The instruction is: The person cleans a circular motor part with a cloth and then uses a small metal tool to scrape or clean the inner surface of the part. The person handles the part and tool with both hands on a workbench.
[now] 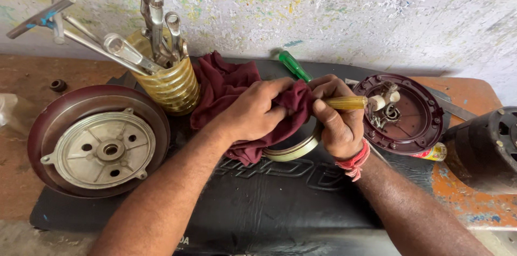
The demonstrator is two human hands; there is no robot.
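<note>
Left hand point(253, 113) gripping maroon rag point(226, 86), right hand point(336, 121) clutching amber-handled tool point(344, 103) (tip hidden)

- Left hand point(253, 110) presses a maroon cloth point(226, 86) onto a pale metal ring point(293, 152).
- Right hand point(336, 121) grips a yellow-handled tool point(344, 103).
- Black mat point(280, 202) lies beneath.
</note>
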